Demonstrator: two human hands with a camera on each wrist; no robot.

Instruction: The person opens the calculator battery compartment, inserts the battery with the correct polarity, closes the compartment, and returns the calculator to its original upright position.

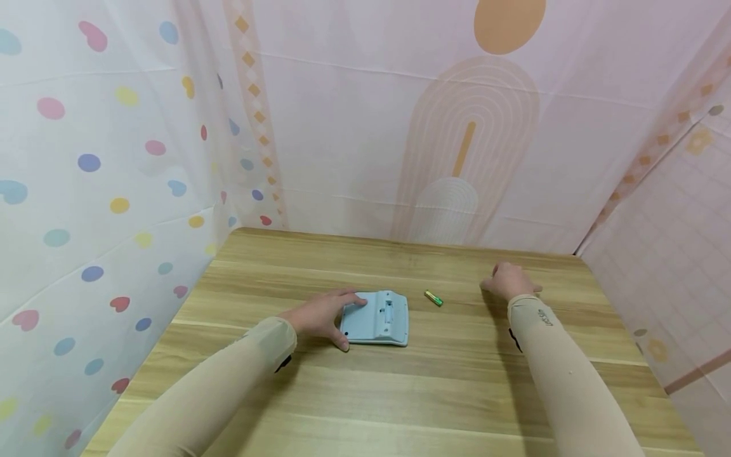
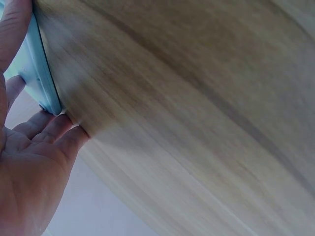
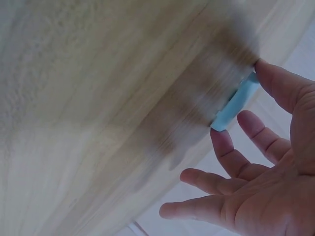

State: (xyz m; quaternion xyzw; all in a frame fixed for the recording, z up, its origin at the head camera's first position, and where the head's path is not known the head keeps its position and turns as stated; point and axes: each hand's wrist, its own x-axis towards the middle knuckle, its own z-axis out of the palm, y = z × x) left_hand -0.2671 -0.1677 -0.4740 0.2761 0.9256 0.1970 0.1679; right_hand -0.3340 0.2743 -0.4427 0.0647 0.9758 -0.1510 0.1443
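Where the head view looks down, a flat, squarish pale-blue device lies with a raised ridge and recessed slot facing up, the left hand holding its left end between thumb and spread fingers. Just right of it rests a small green-and-gold cylindrical battery; farther right, the right hand bends over the counter, whose wood-grain top runs in pale and brown bands. Fabric hangs around it: a left curtain with coloured dots and hearts, a back curtain with a beige arch, a right curtain with a faint grid. From the left wrist, the device's rounded edge shows between thumb and fingers. From the right wrist appears what the head view hides: a slim pale-blue piece, pinched end to end between thumb and a fingertip, the other fingers spread apart
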